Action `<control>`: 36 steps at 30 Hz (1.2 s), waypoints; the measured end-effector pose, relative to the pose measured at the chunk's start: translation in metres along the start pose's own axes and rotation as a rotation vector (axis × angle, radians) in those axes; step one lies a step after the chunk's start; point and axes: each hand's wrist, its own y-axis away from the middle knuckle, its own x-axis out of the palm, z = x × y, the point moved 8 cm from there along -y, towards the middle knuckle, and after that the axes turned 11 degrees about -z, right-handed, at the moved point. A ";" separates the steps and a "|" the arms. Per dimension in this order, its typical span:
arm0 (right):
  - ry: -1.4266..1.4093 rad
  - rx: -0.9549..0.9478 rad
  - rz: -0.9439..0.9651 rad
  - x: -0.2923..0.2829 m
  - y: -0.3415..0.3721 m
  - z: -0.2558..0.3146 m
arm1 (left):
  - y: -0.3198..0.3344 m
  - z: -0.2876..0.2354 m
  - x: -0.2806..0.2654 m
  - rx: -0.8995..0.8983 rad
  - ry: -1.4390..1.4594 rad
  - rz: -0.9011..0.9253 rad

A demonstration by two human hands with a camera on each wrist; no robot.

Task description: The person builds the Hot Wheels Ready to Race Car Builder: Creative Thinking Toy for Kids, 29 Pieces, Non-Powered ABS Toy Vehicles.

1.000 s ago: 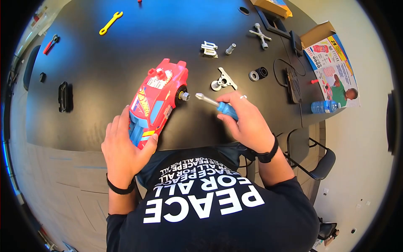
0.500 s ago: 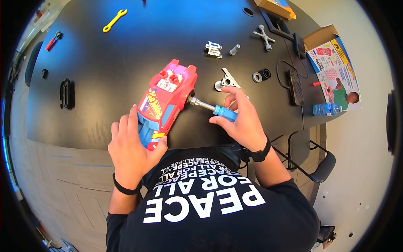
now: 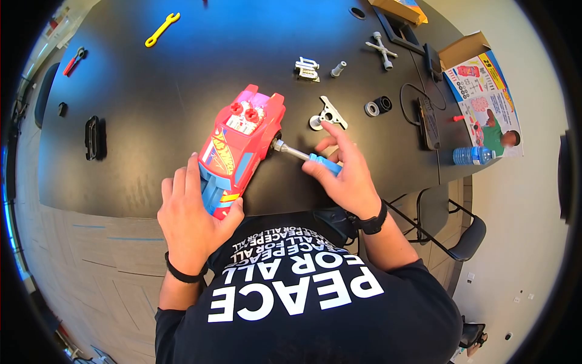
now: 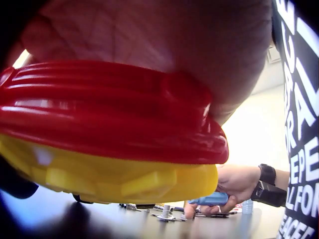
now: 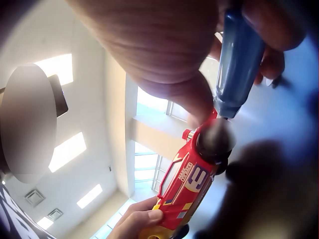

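Note:
A red toy car (image 3: 242, 151) with blue and yellow parts lies near the table's front edge. My left hand (image 3: 189, 212) grips its near end, thumb on one side and fingers on the other. In my right hand (image 3: 351, 188) is a screwdriver (image 3: 326, 164), its blue handle pinched by the thumb and fingers while the index finger stands away from it. The screwdriver's metal shaft reaches the nut (image 3: 279, 145) at the car's black wheel (image 3: 276, 134). From the right wrist, the handle (image 5: 239, 62) points down at the wheel, blurred there. The car's red and yellow end (image 4: 99, 112) fills the left wrist view.
Beyond the right hand lie a grey bracket (image 3: 330, 114), black and grey rings (image 3: 379, 107), silver engine parts (image 3: 307, 69) and a cross wrench (image 3: 381, 51). A yellow wrench (image 3: 162, 30) lies far left. A water bottle (image 3: 470, 156) and printed box (image 3: 485, 91) are at right.
The screwdriver tip was apart from the wheel nut and is now at it. The car has shifted slightly right with the left hand. The right fingers have shifted on the handle.

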 end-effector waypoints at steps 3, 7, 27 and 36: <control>-0.077 0.153 0.116 0.007 -0.001 -0.012 | 0.000 -0.001 0.000 -0.009 0.002 0.002; -0.200 0.154 0.036 0.011 0.000 -0.019 | -0.001 0.000 0.000 -0.010 -0.004 0.000; -0.256 0.370 0.187 0.017 0.003 -0.026 | 0.001 -0.003 0.000 -0.046 0.028 0.036; -0.273 0.314 0.162 0.017 0.003 -0.025 | 0.002 -0.002 0.001 -0.046 0.024 0.037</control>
